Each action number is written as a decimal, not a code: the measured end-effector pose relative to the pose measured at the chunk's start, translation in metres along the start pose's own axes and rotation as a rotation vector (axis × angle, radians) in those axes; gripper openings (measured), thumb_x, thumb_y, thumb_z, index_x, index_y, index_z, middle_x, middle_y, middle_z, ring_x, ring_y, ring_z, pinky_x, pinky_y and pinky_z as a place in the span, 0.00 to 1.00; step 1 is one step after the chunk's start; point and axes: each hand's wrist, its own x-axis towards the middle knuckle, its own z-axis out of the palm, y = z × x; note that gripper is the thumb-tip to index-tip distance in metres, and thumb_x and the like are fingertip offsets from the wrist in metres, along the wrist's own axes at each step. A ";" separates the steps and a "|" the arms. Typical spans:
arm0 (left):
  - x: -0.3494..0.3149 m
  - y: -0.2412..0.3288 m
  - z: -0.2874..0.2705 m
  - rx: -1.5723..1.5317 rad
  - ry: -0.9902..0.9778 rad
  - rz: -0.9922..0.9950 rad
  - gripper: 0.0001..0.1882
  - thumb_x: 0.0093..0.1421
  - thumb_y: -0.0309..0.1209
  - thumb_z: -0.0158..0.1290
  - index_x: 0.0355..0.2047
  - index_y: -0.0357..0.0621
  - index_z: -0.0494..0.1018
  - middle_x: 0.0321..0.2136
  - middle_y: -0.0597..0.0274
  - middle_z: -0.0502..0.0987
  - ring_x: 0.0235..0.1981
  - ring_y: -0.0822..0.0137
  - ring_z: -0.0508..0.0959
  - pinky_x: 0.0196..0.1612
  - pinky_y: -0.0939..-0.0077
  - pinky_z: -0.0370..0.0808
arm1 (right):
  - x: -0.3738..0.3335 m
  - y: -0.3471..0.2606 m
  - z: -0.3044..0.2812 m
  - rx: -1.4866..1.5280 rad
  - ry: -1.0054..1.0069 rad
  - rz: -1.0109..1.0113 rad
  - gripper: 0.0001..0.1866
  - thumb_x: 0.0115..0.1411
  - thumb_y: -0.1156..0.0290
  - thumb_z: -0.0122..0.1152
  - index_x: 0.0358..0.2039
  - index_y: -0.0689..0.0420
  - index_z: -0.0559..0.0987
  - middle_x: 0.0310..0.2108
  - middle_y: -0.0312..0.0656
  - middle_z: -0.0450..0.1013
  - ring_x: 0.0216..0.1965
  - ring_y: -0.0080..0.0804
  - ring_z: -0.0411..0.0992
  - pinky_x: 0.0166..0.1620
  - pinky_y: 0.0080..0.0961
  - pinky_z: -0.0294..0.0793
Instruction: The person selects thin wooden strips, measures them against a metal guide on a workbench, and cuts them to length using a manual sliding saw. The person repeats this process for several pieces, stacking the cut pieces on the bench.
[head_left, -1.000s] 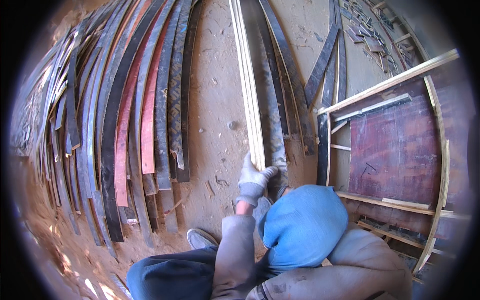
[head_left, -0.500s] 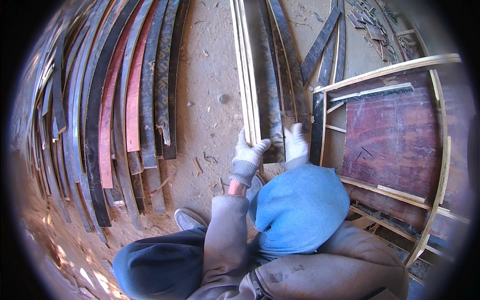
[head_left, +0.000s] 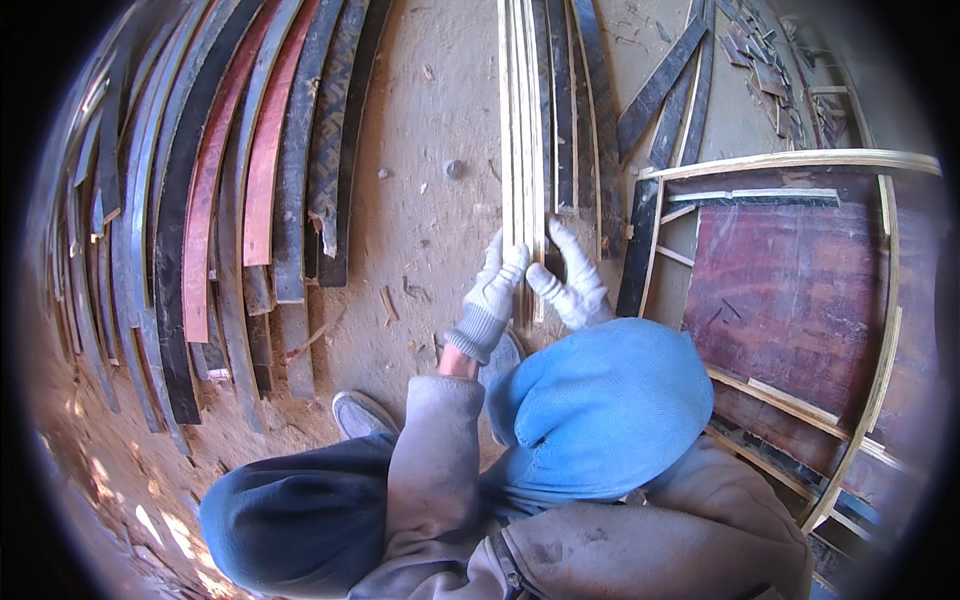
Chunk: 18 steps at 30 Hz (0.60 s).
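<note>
A bundle of long plywood strips (head_left: 520, 130) stands on edge in front of me, its pale layered edges facing up. My left hand (head_left: 490, 285), in a white knit glove, is closed round the near part of this bundle from the left. Just to the right is my gloved right hand (head_left: 576, 282), its thumb and fingers spread beside the strips and no piece plainly held in it. Several dark-faced strips (head_left: 590, 120) lie right of the bundle, running away from me. My bent knee (head_left: 610, 400), in blue cloth, sits close below the right hand.
Many long strips (head_left: 215, 200), black, grey and red, lie spread on the dirt floor (head_left: 420, 120) at the left. At the right stands a wooden frame (head_left: 780, 158) with a reddish panel (head_left: 775, 270). Small wood scraps (head_left: 765, 75) are heaped at the far right.
A wide dark strip face by the right hand now shows as another pale edge beside the bundle. The right hand has moved up and left toward the strips, its fingers spreading. The view has shifted slightly.
</note>
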 end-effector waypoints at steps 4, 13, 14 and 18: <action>-0.004 0.011 -0.003 -0.073 -0.046 0.049 0.38 0.78 0.55 0.44 0.78 0.44 0.54 0.69 0.48 0.69 0.71 0.58 0.67 0.73 0.66 0.62 | 0.017 -0.018 -0.008 0.216 -0.028 -0.009 0.57 0.60 0.60 0.79 0.78 0.66 0.52 0.73 0.52 0.61 0.74 0.40 0.58 0.76 0.37 0.56; -0.061 0.136 0.017 -0.251 -0.034 -0.013 0.27 0.75 0.49 0.52 0.64 0.43 0.70 0.49 0.58 0.80 0.47 0.68 0.82 0.49 0.72 0.83 | 0.080 -0.165 -0.044 0.937 -0.380 0.284 0.46 0.67 0.62 0.70 0.75 0.62 0.52 0.67 0.62 0.65 0.67 0.50 0.67 0.70 0.42 0.71; -0.072 0.163 0.023 -0.287 -0.049 -0.028 0.29 0.74 0.50 0.54 0.65 0.42 0.70 0.50 0.57 0.79 0.48 0.68 0.83 0.49 0.71 0.84 | 0.078 -0.192 -0.049 0.800 -0.343 0.250 0.43 0.68 0.63 0.69 0.74 0.61 0.53 0.66 0.62 0.66 0.66 0.49 0.68 0.69 0.42 0.72; -0.131 0.283 0.052 -0.456 -0.165 0.033 0.34 0.71 0.54 0.57 0.62 0.36 0.71 0.50 0.53 0.80 0.43 0.64 0.86 0.45 0.71 0.87 | 0.068 -0.319 -0.088 0.272 -0.145 0.287 0.69 0.54 0.48 0.80 0.78 0.66 0.41 0.72 0.72 0.57 0.74 0.59 0.59 0.74 0.49 0.64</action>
